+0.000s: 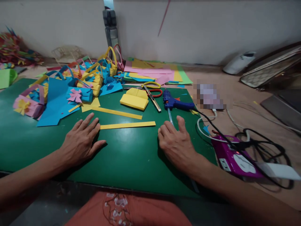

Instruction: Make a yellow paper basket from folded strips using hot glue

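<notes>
My left hand (81,138) lies flat on the green board, fingers stretched out, with the fingertips at the left end of a yellow paper strip (128,125). A second yellow strip (118,113) lies just beyond it, slightly slanted. My right hand (175,142) rests past the strip's right end, fingers curled under and thumb raised; whether anything is inside is hidden. A clear glue stick (169,115) runs from the blue glue gun (177,102) down behind this hand. Beyond the strips sits a folded yellow paper piece (134,99).
A box cutter (152,99) and scissors (154,89) lie past the strips. Small paper baskets (81,94) and blue paper (55,103) crowd the left. Coloured sheets (160,70) lie at the back. To the right are a purple power box (237,157), cables and a blurred-out phone (209,95).
</notes>
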{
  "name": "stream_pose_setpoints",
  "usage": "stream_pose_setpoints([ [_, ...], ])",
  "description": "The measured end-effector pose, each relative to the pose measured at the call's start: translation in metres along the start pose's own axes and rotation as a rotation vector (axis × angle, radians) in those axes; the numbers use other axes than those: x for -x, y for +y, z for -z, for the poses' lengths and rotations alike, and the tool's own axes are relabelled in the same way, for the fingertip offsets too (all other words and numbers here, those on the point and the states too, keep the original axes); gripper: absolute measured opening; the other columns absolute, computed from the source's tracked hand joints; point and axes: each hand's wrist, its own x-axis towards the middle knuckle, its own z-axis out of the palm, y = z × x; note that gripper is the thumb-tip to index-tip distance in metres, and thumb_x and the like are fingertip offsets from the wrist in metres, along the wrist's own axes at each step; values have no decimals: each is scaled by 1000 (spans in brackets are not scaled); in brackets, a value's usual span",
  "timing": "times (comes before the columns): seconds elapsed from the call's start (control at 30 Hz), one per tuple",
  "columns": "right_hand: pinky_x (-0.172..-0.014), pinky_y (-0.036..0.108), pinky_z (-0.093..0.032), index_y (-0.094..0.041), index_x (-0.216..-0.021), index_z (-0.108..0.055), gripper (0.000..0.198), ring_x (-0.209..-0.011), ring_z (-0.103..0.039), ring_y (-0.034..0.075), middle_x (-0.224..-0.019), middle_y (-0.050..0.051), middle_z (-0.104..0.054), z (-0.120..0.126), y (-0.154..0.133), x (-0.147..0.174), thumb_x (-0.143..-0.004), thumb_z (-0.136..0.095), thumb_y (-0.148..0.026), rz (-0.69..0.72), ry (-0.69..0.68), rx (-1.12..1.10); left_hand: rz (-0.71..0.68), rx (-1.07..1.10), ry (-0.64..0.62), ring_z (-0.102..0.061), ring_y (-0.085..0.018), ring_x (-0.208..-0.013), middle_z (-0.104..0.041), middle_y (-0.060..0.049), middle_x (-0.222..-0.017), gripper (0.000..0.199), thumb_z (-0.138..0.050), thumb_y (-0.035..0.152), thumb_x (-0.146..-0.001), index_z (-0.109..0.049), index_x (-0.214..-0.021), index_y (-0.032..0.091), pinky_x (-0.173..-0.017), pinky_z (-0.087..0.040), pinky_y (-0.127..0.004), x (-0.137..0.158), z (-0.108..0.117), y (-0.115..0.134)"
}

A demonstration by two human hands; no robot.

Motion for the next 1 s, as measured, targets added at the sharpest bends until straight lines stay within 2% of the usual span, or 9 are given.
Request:
stream_pose_setpoints([
  [0.13,-91,51,-23,-16,-72,-64,25,-75,-47,23,-67,6,-57,4,9,-3,-79,-43,-4,-56,-4,-44,0,-11,3,-44,-39,-119,-60,-20,-115,52,-36,52,-87,-65,-94,9,-93,-36,-56,-14,8,2],
  [0.27,-88,46,-25,-15,-80,-63,26,-73,-48,21,-70,6,-60,3,14,-4,-82,-40,-5,-83,52,-148,-91,57,65,-56,-30,-103,-64,-15,-109,36,-46,38,-87,-59,-107,11,-86,-43,-45,-43,11,13],
  [0.33,-87,45,-26,-14,-83,-63,26,-72,-48,20,-71,6,-61,-1,14,-5,-82,-39,-5,-68,73,-193,-143,84,12,-59,-26,-93,-65,-13,-104,31,-49,32,-86,-58,-109,12,-76,-46,-38,-59,11,21],
  [0.4,-88,44,-26,-14,-87,-64,27,-73,-49,20,-72,7,-61,-5,13,-5,-82,-39,-4,-54,92,-231,-187,46,-67,-59,-24,-84,-66,-12,-96,21,-46,20,-86,-61,-99,13,-69,-45,-35,-71,11,28],
  [0.47,-89,44,-25,-13,-90,-64,29,-75,-50,20,-73,7,-62,-8,13,-5,-84,-37,-4,-43,111,-261,-241,-2,-115,-59,-23,-79,-65,-11,-88,22,-43,9,-82,-62,-92,12,-65,-43,-34,-78,12,33],
  [0.57,-90,45,-25,-12,-92,-64,32,-76,-51,20,-73,6,-62,-9,13,-4,-86,-32,-5,-30,130,-282,-298,-54,-123,-56,-23,-74,-63,-11,-84,24,-41,4,-79,-63,-87,11,-63,-41,-33,-80,14,36],
  [0.67,-91,45,-25,-12,-90,-64,34,-74,-51,19,-71,6,-61,-8,13,-4,-88,-31,-6,-15,139,-287,-321,-61,-77,-54,-23,-72,-61,-10,-81,24,-40,6,-81,-62,-88,11,-61,-39,-33,-79,13,33],
  [0.83,-91,45,-26,-13,-90,-64,33,-74,-50,18,-72,5,-62,-8,13,-4,-88,-32,-6,-13,147,-327,-352,80,10,-51,-19,-70,-59,-6,-78,25,-37,11,-86,-59,-97,15,-62,-37,-31,-78,7,27],
  [1.0,-90,43,-28,-14,-89,-63,26,-75,-52,17,-73,5,-62,-7,11,-4,-87,-37,-9,-26,169,-403,-417,184,62,-50,-17,-67,-60,-5,-74,25,-37,11,-87,-61,-81,16,-62,-35,-31,-76,4,27],
])
